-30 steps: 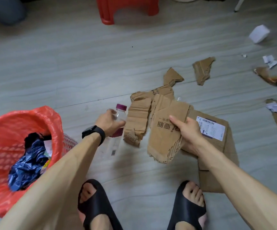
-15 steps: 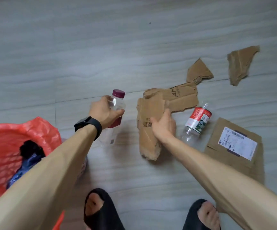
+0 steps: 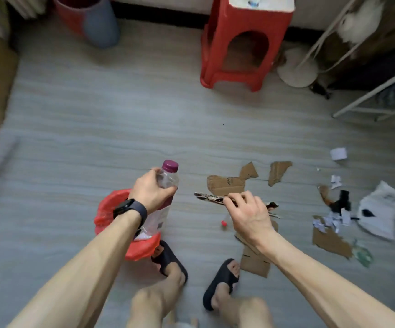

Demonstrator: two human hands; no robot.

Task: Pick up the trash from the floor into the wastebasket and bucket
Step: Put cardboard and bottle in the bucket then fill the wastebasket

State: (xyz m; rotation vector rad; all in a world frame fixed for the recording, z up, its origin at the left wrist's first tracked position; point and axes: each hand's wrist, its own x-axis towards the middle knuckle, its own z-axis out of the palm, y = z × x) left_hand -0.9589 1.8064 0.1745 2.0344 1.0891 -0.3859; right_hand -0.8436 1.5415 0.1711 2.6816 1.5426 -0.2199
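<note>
Bare forearms, black smartwatch [image 3: 130, 207] on left wrist, black slide sandals [image 3: 220, 280]

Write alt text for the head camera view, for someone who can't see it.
A person's left hand grips a purple-capped bottle over a red-lined wastebasket, while the right hand holds folded cardboard. The floor holds torn cardboard and paper.

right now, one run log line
left hand grips purple-capped bottle over red wastebasket | right hand holds cardboard piece | cardboard scraps on floor

The left hand [image 3: 152, 190] grips a clear bottle [image 3: 165, 185] above the red wastebasket [image 3: 104, 214]; the right hand [image 3: 248, 211] holds a cardboard piece [image 3: 209, 197].
</note>
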